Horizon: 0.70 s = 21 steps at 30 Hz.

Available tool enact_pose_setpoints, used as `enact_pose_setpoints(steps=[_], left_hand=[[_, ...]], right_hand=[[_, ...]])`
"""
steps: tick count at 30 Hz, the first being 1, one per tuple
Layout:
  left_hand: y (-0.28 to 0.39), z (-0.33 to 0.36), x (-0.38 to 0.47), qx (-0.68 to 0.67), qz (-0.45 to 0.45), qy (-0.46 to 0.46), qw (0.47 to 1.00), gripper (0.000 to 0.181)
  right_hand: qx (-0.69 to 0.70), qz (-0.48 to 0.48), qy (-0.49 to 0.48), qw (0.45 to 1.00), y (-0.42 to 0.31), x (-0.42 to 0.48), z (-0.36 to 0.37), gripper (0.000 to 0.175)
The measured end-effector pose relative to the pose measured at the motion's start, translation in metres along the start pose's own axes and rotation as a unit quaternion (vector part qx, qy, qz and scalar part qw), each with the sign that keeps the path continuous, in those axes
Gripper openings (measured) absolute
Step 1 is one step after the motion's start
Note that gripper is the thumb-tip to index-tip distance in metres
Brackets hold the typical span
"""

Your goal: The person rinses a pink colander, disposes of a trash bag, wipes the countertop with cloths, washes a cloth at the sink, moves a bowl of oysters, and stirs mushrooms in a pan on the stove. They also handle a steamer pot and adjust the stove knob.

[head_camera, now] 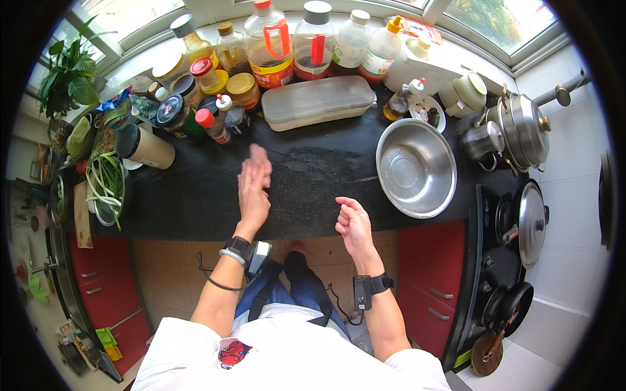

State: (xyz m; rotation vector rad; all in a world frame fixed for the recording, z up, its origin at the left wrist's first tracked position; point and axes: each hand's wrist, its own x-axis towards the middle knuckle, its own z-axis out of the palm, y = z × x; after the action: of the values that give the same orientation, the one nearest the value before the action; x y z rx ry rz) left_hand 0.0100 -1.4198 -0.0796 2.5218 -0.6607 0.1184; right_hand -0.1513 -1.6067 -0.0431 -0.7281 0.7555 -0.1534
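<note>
Above the black countertop (pixel 313 195), my left hand (pixel 254 185) is held with its fingers extended and slightly blurred; nothing is in it. My right hand (pixel 353 222) hovers near the counter's front edge, fingers curled and the index finger pointing left, with no object visible in it. To its right stands a stainless steel bowl (pixel 415 168), which looks empty. Beyond my left hand are a red-capped jar (pixel 213 126) and a white-capped dark bottle (pixel 234 115). A long lidded plastic container (pixel 318 102) lies behind both hands. Wet-looking marks show on the counter between them.
Bottles and jars line the back by the window. At left are a tan cup (pixel 146 146), a bowl of green onions (pixel 110 190) and a wooden board (pixel 82 215). Steel pots (pixel 525 129), a small plate (pixel 428 113) and a gas stove (pixel 489 244) stand at right.
</note>
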Motion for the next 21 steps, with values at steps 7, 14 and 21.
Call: enact_pose_setpoints(steps=[7,14,21], left_hand=[[0.079,0.093,0.049,-0.110,0.093,0.020,0.989,0.054],[0.151,0.085,-0.007,-0.273,0.259,-0.166,0.912,0.031],[0.031,-0.010,-0.009,-0.115,0.203,-0.128,0.964,0.038]], right_hand=[[0.026,-0.029,0.048,0.998,-0.019,-0.012,-0.031,0.015],[-0.164,-0.185,0.098,0.964,-0.013,0.003,-0.043,0.020],[-0.542,-0.440,-0.090,0.711,0.043,0.058,0.048,0.034]])
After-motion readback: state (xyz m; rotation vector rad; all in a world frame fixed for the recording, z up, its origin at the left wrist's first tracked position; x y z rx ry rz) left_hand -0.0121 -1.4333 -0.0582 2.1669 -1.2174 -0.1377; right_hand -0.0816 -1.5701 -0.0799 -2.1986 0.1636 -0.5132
